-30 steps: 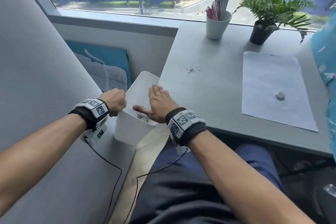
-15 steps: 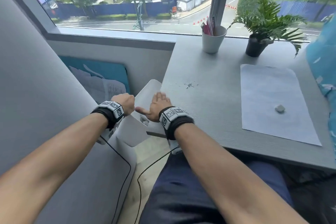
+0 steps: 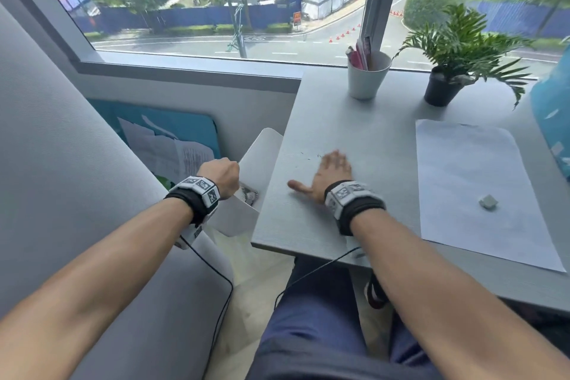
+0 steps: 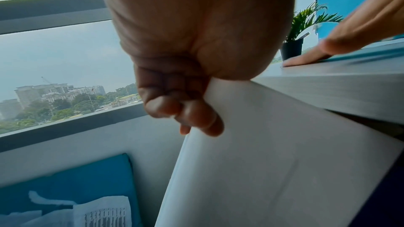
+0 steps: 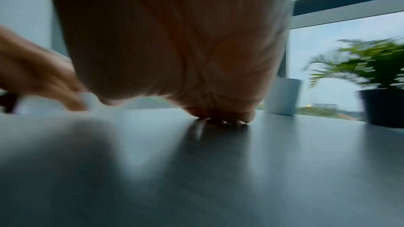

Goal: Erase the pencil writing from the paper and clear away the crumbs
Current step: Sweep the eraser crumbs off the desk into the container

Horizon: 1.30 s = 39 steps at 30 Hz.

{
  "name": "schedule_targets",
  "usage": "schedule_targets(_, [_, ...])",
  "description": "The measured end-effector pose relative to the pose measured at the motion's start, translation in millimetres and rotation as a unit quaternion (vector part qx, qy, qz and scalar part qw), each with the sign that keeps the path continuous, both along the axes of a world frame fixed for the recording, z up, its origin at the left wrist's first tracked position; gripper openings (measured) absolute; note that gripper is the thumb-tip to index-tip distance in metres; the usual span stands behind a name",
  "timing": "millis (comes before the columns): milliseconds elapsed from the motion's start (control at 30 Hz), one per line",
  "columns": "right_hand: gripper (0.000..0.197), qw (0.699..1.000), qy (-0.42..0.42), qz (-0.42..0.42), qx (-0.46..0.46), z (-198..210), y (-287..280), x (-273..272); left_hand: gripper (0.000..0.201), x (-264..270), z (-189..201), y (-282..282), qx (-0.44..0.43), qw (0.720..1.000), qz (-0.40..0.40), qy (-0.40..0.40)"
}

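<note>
A white sheet of paper point(image 3: 475, 182) lies on the grey desk point(image 3: 354, 120) at the right, with a small grey eraser point(image 3: 488, 202) on it. Dark eraser crumbs point(image 3: 303, 155) are scattered near the desk's left edge. My right hand point(image 3: 330, 173) lies flat on the desk, fingers straight and thumb out, just right of the crumbs; its fingertips point(image 5: 223, 120) touch the surface. My left hand point(image 3: 220, 174) grips the rim of a white bin point(image 3: 262, 151) held tilted against the desk's left edge; its fingers point(image 4: 186, 109) curl over the bin point(image 4: 262, 161) wall.
A white cup point(image 3: 368, 77) with pens and a potted plant point(image 3: 444, 83) stand at the back of the desk by the window. A blue folder with papers point(image 3: 172, 145) leans against the wall below. A grey padded seat point(image 3: 61, 163) is on the left.
My right hand has left the bin's mouth and moved forward and right onto the desk beside the crumbs. The left hand keeps its hold on the bin, now raised against the desk edge.
</note>
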State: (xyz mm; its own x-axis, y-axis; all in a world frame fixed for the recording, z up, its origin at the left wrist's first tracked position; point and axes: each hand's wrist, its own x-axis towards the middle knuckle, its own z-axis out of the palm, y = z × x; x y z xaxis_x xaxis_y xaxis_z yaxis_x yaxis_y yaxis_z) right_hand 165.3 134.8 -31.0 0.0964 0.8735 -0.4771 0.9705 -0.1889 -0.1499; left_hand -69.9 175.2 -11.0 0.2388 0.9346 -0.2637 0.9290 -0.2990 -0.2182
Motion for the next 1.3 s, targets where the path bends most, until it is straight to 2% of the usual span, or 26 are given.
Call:
schedule_targets(133, [0.114, 0.982, 0.091, 0.160, 0.030, 4, -7, -93, 0.020, -1, -4, -4, -0.010, 1.000, -0.002, 0.014])
schedule_targets(233, [0.107, 0.970, 0.117, 0.207, 0.047, 12, -6, -108, 0.022, -2, -3, -4, -0.012, 1.000, -0.002, 0.024])
schedule_targets(300, [0.105, 0.971, 0.114, 0.198, 0.071, 15, 1, -88, 0.020, -3, -2, -4, 0.002, 1.000, -0.012, 0.025])
schedule_targets(400, [0.107, 0.984, 0.071, 0.132, 0.095, 13, 17, -32, 0.022, -4, 0, -4, 0.009, 1.000, -0.010, 0.014])
schedule_targets(500, [0.115, 0.998, 0.003, 0.034, 0.058, 4, 29, 15, 0.017, -2, 3, -4, 0.008, 1.000, -0.018, 0.018])
schedule_targets(567, [0.124, 0.999, -0.016, 0.022, 0.030, 0, 30, 10, 0.016, -1, 3, -4, 0.006, 1.000, -0.021, 0.019])
schedule_targets(633, [0.125, 0.997, 0.006, 0.070, 0.035, -1, 27, -24, 0.015, -1, 3, -2, 0.008, 1.000, -0.018, 0.022])
schedule_targets(700, [0.118, 0.984, 0.050, 0.167, 0.039, 0, 22, -68, 0.016, -1, 2, -1, 0.004, 0.999, -0.016, 0.032])
schedule_targets(767, [0.102, 0.962, 0.066, 0.263, 0.041, 4, 18, -102, 0.020, -1, 2, 0, -0.001, 0.999, -0.013, 0.039])
schedule_targets(867, [0.078, 0.945, 0.073, 0.302, 0.102, 11, 19, -107, 0.020, -1, 3, -1, 0.000, 1.000, -0.008, 0.029])
schedule_targets(933, [0.076, 0.945, 0.072, 0.290, 0.134, 16, 23, -85, 0.015, -3, 3, -2, 0.007, 1.000, -0.012, 0.022])
schedule_targets(1033, [0.088, 0.970, 0.044, 0.194, 0.140, 20, 31, -31, 0.016, -6, 3, -3, 0.014, 1.000, -0.019, 0.008])
schedule_targets(1133, [0.096, 0.994, -0.016, 0.058, 0.094, 12, 36, 16, 0.017, -7, 3, -6, 0.013, 1.000, -0.022, 0.002])
schedule_targets(1200, [0.103, 0.998, -0.027, 0.005, 0.048, 4, 35, 15, 0.016, -8, 3, -8, 0.011, 1.000, -0.020, 0.005])
schedule_targets(1233, [0.107, 0.999, -0.019, 0.010, 0.036, 1, 33, 3, 0.016, -9, 4, -8, 0.009, 1.000, -0.017, 0.007])
schedule_targets(1300, [0.102, 0.994, 0.003, 0.103, 0.045, -2, 25, -34, 0.016, -9, 6, -8, 0.010, 1.000, -0.016, 0.006])
